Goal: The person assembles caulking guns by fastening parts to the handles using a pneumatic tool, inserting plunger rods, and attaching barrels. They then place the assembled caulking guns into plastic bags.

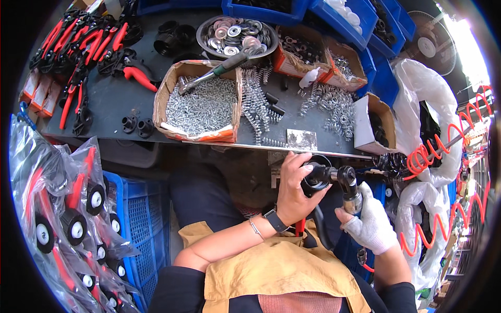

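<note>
Black round part: glossy, cup-shaped, grasped in bare left hand. Gloved right hand clenches a metal pneumatic tool touching it.

dark workbench bears screw box, springs.

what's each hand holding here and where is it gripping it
The left hand grips a round black part around its side. The gloved right hand holds an air tool by its metal handle, its head set on the part.
</note>
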The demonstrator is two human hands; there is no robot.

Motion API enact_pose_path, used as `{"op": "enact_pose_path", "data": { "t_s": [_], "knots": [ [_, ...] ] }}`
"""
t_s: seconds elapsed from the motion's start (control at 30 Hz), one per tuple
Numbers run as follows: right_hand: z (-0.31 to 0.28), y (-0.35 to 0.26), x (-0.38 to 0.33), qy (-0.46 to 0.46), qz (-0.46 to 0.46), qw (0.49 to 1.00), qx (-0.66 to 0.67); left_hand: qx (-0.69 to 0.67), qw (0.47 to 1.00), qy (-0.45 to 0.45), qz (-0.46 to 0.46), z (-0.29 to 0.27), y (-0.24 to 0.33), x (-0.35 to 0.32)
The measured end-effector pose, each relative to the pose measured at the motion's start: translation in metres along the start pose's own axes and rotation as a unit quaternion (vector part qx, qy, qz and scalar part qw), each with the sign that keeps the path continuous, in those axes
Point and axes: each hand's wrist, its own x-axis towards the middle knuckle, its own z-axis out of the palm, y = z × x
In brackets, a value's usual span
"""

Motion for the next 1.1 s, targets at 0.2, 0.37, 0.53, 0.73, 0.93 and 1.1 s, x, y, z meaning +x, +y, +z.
{"op": "enact_pose_path", "data": {
  "t_s": [0.2, 0.37, 0.53, 0.73, 0.93, 1.1],
  "knots": [
    [0.004, -0.006, -0.006, 0.022, 0.022, 0.999, -0.024, 0.005, 1.0, -0.016, 0.005, -0.002, 0.0, 0.0],
    [0.003, -0.011, 0.0, 0.006, 0.021, 1.0, -0.022, -0.016, 0.999, -0.03, 0.008, -0.005, -0.004, -0.001],
    [-0.001, -0.016, 0.009, -0.007, -0.013, 1.0, -0.001, -0.014, 0.999, -0.032, 0.028, -0.008, -0.007, -0.002],
    [-0.013, -0.008, 0.017, -0.015, -0.076, 0.993, -0.088, -0.047, 0.997, -0.048, 0.031, -0.009, -0.016, -0.002],
    [-0.032, 0.005, 0.03, -0.027, -0.126, 0.985, -0.112, -0.036, 0.994, -0.09, 0.045, -0.012, -0.014, 0.004],
    [-0.048, -0.043, 0.005, 0.153, -0.279, 0.919, -0.233, 0.005, 0.993, -0.118, 0.007, -0.037, -0.003, 0.024]
  ]
}}
